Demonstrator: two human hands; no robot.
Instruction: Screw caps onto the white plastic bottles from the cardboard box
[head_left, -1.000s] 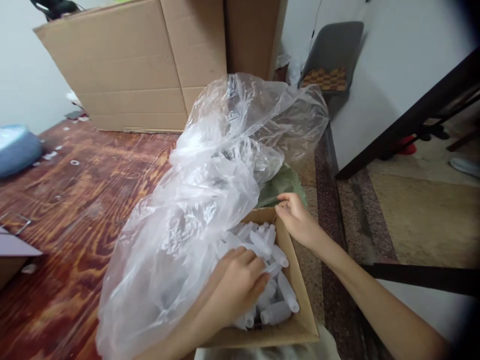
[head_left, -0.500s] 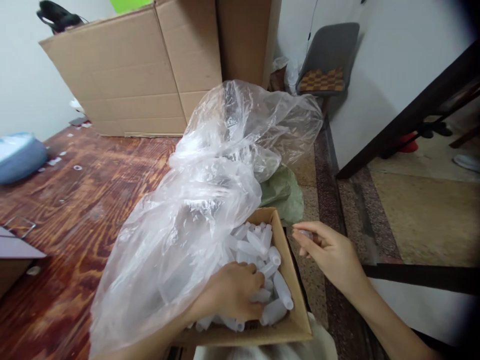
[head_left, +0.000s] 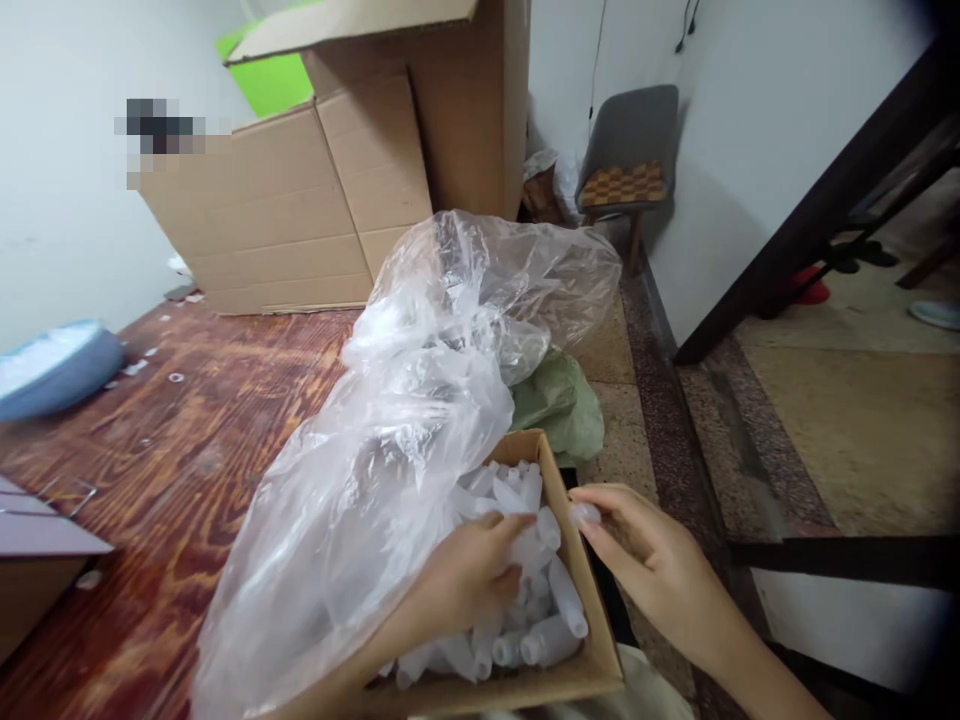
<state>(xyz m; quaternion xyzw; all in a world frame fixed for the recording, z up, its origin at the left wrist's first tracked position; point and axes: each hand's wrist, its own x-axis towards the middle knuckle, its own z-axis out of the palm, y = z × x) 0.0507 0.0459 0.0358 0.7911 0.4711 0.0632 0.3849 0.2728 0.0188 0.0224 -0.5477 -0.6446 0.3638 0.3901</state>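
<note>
A cardboard box (head_left: 600, 640) in front of me holds many small translucent plastic bottles (head_left: 551, 640). My left hand (head_left: 472, 570) is over the bottles, its index finger stretched out and its thumb apart. Bottles lie just beneath and between these fingers, and I see none firmly gripped. Right of the box wall, my right hand (head_left: 645, 555) pinches a small clear plastic piece (head_left: 585, 513) between thumb and fingertips; most of that piece is hidden. A big clear plastic bag (head_left: 375, 450) drapes over the box's left side, partly under my left forearm.
Behind the bag stand large cardboard boxes (head_left: 270, 220). A green sack (head_left: 562, 405) lies past the box. Far left is a blue tub (head_left: 67, 370) on the reddish wooden surface (head_left: 225, 400), with a lilac-topped box (head_left: 45, 530) nearer. A grey chair (head_left: 630, 140) stands by the wall.
My left hand has lifted slightly and its fingers have spread from a curled pose among the bottles. My right hand has moved down and closer to the box wall. The view has tilted up.
</note>
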